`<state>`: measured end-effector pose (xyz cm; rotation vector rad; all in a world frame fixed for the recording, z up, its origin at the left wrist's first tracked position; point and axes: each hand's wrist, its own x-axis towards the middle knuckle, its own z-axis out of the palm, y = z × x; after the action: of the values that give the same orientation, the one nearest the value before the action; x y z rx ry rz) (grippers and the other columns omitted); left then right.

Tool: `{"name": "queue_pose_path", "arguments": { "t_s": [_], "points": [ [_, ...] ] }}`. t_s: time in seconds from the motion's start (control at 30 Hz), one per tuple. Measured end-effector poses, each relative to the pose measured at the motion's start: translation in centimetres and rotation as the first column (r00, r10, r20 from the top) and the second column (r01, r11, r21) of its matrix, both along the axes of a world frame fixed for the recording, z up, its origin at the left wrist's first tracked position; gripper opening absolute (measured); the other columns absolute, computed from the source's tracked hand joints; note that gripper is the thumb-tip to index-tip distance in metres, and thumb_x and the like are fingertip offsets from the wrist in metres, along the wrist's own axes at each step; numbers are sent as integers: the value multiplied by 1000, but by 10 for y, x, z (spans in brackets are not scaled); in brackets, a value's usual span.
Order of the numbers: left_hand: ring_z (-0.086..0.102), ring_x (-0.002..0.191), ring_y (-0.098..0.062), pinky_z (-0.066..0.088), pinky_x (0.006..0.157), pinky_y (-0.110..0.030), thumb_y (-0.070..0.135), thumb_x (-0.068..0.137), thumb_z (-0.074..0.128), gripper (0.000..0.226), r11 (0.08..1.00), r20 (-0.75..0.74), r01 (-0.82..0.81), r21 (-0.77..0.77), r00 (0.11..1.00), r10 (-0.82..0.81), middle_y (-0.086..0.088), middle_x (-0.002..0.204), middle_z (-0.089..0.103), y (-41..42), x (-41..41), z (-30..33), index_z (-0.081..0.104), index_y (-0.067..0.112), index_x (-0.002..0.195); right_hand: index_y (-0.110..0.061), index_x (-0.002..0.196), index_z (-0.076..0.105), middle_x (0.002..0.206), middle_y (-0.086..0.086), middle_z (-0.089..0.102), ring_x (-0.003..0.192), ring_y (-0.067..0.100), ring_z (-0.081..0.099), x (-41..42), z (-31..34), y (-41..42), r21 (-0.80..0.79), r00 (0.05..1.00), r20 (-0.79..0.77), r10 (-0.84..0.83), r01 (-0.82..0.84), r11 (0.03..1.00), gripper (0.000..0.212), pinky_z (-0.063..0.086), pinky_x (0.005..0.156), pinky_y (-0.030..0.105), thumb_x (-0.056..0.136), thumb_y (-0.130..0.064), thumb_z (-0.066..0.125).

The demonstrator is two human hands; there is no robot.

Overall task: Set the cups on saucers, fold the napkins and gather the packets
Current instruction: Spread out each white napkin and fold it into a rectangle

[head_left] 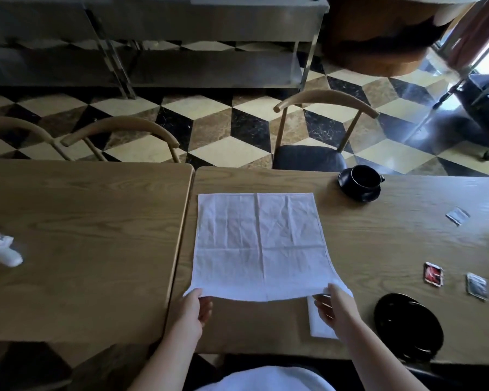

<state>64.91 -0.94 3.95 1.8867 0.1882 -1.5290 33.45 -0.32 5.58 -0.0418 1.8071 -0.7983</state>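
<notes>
A white cloth napkin (pixel 259 244) lies spread open on the right-hand wooden table (pixel 378 244). My left hand (pixel 194 309) pinches its near left corner and my right hand (pixel 333 309) pinches its near right corner, lifting the near edge slightly. A folded white napkin (pixel 318 324) lies partly under my right hand. A black cup (pixel 364 177) sits on a black saucer (pixel 360 193) at the far right. An empty black saucer (pixel 408 324) lies at the near right. Three packets lie to the right: a red one (pixel 433 273), a grey one (pixel 477 286) and a pale one (pixel 458 215).
A second wooden table (pixel 82 244) adjoins on the left, with a crumpled white packet or wrapper (pixel 5 249) near its left edge. Wooden chairs (pixel 322 128) stand along the far side. Beyond them are a chequered floor and a metal trolley (pixel 209 38).
</notes>
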Motion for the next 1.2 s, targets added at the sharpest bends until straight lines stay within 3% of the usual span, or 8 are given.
{"name": "queue_pose_path", "arguments": {
  "t_s": [0.13, 0.27, 0.33, 0.5, 0.73, 0.93, 1.1, 1.2],
  "points": [
    [50, 45, -14, 41, 42, -21, 20, 96, 55, 28, 1000, 16, 28, -7, 999, -28, -2, 47, 55, -6, 2, 2, 56, 7, 70, -14, 93, 61, 80, 9, 71, 66, 19, 63, -3, 2, 3, -12, 999, -39, 2, -3, 1000, 10, 49, 58, 25, 95, -19, 52],
    [48, 38, -10, 39, 47, -25, 20, 93, 58, 26, 995, 35, -70, -77, 997, 72, 4, 38, 51, -31, 6, 11, 54, 11, 69, -11, 82, 62, 71, 5, 65, 56, 14, 60, -10, 8, -18, -131, 992, -124, -20, 3, 991, 7, 47, 51, 21, 87, -14, 59],
    [43, 31, -9, 37, 42, -20, 19, 92, 54, 27, 982, 28, -124, -140, 991, 129, 4, 35, 49, -50, 8, 17, 51, 13, 66, -11, 79, 60, 67, 4, 63, 51, 11, 58, -12, 15, -37, -197, 989, -135, -54, 27, 980, 9, 45, 46, 20, 87, -14, 57],
    [23, 23, -10, 23, 36, -8, 15, 87, 43, 31, 954, 6, -185, -235, 981, 191, 6, 32, 32, -116, 8, 34, 35, 18, 58, -13, 80, 57, 72, 6, 67, 59, 16, 58, -21, 34, -107, -267, 988, -140, -60, 21, 963, 14, 45, 56, 26, 90, -17, 48],
    [37, 29, -12, 32, 38, -13, 16, 84, 58, 29, 955, 55, -198, -220, 975, 215, 4, 37, 42, -218, 14, 29, 44, 17, 58, -16, 78, 59, 64, -2, 70, 50, 9, 57, -29, 25, -215, -245, 996, -93, -6, -17, 969, 14, 46, 56, 24, 90, -21, 52],
    [31, 23, -10, 28, 38, -6, 22, 93, 55, 37, 985, 58, -114, -133, 991, 123, 7, 32, 41, -283, 9, -15, 41, 19, 59, -12, 84, 64, 70, 0, 70, 49, 8, 57, -31, -30, -287, -120, 997, -58, 55, -61, 991, 21, 47, 47, 19, 96, -26, 54],
    [37, 23, -8, 33, 37, -10, 26, 100, 50, 38, 998, 84, -45, -38, 995, 48, 7, 32, 47, -309, 7, -47, 42, 19, 64, -14, 70, 53, 48, -3, 55, 35, 9, 43, -29, -68, -319, -59, 999, -20, 44, -45, 997, 29, 34, 42, 16, 98, -20, 49],
    [48, 28, -7, 41, 47, -20, 30, 100, 52, 37, 999, 97, -32, -38, 995, 36, 5, 37, 54, -317, 10, -61, 46, 18, 65, -19, 64, 41, 45, -4, 37, 34, 10, 30, -30, -82, -325, -71, 998, 51, 47, -44, 997, 37, 22, 39, 18, 101, -21, 46]
  ]
}}
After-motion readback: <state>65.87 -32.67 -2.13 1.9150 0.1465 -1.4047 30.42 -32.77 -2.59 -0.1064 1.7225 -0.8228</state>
